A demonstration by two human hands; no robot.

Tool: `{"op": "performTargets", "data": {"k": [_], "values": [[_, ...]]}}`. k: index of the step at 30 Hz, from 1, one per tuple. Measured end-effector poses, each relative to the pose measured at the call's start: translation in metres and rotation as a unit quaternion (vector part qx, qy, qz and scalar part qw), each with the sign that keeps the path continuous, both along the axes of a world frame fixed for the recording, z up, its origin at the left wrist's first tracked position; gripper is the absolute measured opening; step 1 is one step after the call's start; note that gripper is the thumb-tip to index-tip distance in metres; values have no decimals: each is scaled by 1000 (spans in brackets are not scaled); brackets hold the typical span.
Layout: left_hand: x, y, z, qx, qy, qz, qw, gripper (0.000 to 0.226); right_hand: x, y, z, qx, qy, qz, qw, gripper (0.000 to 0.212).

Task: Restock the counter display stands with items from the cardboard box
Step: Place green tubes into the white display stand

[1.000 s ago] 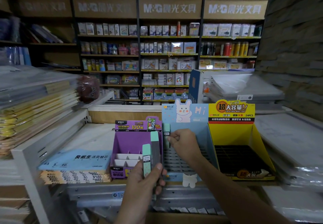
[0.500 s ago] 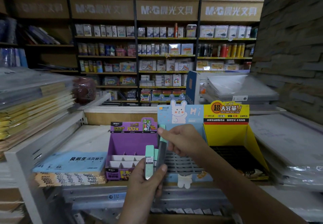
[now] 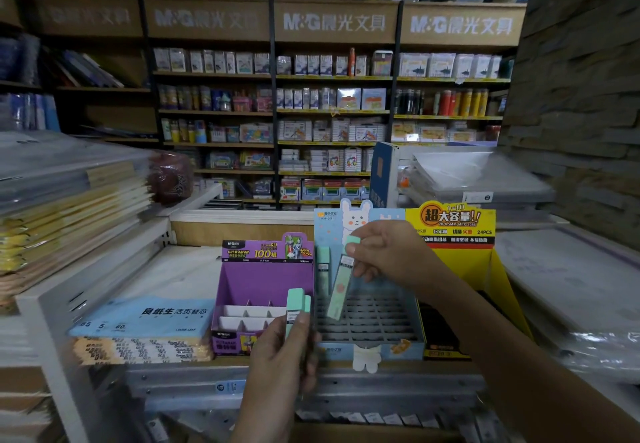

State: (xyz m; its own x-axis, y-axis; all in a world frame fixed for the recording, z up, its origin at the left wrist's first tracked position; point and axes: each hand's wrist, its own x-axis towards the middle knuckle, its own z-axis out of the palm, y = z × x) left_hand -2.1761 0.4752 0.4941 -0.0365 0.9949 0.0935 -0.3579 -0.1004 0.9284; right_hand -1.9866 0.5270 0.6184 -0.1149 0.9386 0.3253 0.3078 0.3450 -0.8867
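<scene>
Both hands (raised) gripping refill cases [image 3: 341, 283]

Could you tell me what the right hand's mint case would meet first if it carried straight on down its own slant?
Probably the slotted grid of the blue display stand; the case in the right hand hangs just above it, though depth is unclear.

There is only one view, from a wide-angle camera on the person's head, so no second view shares the scene. It faces forward and slightly down, close above the counter display stands [image 3: 367, 307], and further back it reaches the shop's wall shelves [image 3: 332, 110], which bend at the edges.
</scene>
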Motion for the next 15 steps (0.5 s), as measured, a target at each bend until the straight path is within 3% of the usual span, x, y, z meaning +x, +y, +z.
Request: {"op": "performTargets", "data": {"k": [8,15], "values": [[-7,2,4,-20,-40,11,999,21,8,35,-7,97,-34,-92,990,11],[-15,4,0,-28,-39,24,999,25,8,54,-32,111,-86,-75,987,18]]}}
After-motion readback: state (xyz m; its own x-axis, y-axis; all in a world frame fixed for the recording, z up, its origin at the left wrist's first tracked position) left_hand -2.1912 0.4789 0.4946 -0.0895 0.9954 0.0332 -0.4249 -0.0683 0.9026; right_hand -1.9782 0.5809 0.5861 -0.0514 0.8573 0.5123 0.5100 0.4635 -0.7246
